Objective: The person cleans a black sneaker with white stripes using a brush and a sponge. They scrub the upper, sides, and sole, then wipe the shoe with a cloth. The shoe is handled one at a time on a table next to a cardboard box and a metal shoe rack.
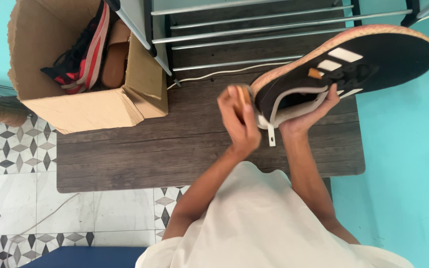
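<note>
My right hand (308,115) holds a black sneaker (368,62) with white stripes and a pinkish sole, gripping it at the heel opening and tilting it sole-up toward the right. My left hand (239,124) is closed around a small wooden brush (245,94) pressed against the sneaker's heel. Both hands are raised over a dark wood-look mat (175,144).
A cardboard box (90,106) at the upper left holds a red-and-black shoe (83,54) and a brown item. A metal shoe rack (254,30) stands at the top. A turquoise wall (408,173) is on the right; patterned floor tiles (16,154) lie at the left.
</note>
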